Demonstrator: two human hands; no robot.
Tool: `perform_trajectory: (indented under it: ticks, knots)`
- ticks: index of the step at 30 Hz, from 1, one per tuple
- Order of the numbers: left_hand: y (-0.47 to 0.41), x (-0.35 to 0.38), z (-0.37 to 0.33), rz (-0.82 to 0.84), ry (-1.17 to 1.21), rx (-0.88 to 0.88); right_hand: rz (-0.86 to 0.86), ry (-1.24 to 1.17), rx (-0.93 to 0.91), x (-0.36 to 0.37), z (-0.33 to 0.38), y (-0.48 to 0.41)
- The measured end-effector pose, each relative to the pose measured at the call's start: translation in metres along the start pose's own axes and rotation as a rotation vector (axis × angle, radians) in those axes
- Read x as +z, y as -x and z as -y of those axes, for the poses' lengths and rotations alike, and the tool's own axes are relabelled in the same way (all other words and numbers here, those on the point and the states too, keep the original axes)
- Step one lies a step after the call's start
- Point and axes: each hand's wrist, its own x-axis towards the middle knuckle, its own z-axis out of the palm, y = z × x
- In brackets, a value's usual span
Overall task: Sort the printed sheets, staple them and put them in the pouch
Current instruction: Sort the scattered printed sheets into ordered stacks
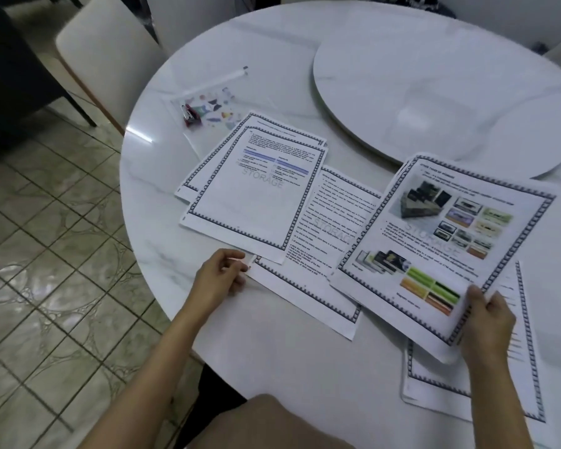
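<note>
A round white marble table (272,367) with a lazy Susan (434,92) at its far side is seen from above. It stands on a tiled floor, with a pale chair (104,50) beyond its left edge. Bordered printed sheets are spread over the near half: a left pile (250,196), a text sheet (331,222) in the middle, and further sheets (525,384) at the near right. A picture bundle (434,241) is gripped at its near edge by the right hand (486,322), thumb on top, and is held tilted above the further sheets. The near-left corner of the text sheet appears to be pinched by the left hand (222,273), whose fingers are curled.

Sorting is judged to be the step in hand. It would be done well if page headings were checked before the bundle is laid down, and if edges were squared so that a staple catches every sheet.

The clear patterned pouch (214,102) lies at the far left, just beyond the left pile and well apart from both hands. The red stapler (191,115) lies on or inside it; which cannot be told.
</note>
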Motion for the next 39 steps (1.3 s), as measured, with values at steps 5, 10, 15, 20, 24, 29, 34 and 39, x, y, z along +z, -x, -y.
perform_trajectory:
  ticks: [5,10,15,20,24,29,34,39]
  knots:
    - [-0.040,-0.036,-0.011,0.026,-0.007,0.031,-0.063,-0.006,0.040,0.024,0.010,0.018]
    - [-0.103,-0.091,-0.028,-0.034,0.028,0.087,-0.148,-0.035,0.115,0.055,0.017,0.041]
    - [-0.164,-0.113,-0.044,-0.007,-0.036,0.144,-0.211,-0.013,0.150,0.086,0.017,0.064]
    - [-0.204,-0.105,-0.066,0.124,-0.098,0.092,-0.268,0.018,0.170,0.108,0.020,0.080]
    - [-0.223,-0.094,-0.078,0.230,-0.137,0.001,-0.278,0.028,0.183,0.121,0.026,0.089]
    - [-0.233,-0.082,-0.087,0.243,-0.144,-0.018,-0.290,-0.019,0.210,0.128,0.033,0.097]
    - [-0.234,-0.066,-0.090,0.315,-0.283,0.046,-0.307,-0.063,0.210,0.133,0.033,0.101]
    - [-0.236,-0.061,-0.089,0.252,-0.268,0.053,-0.310,-0.018,0.201,0.135,0.029,0.100]
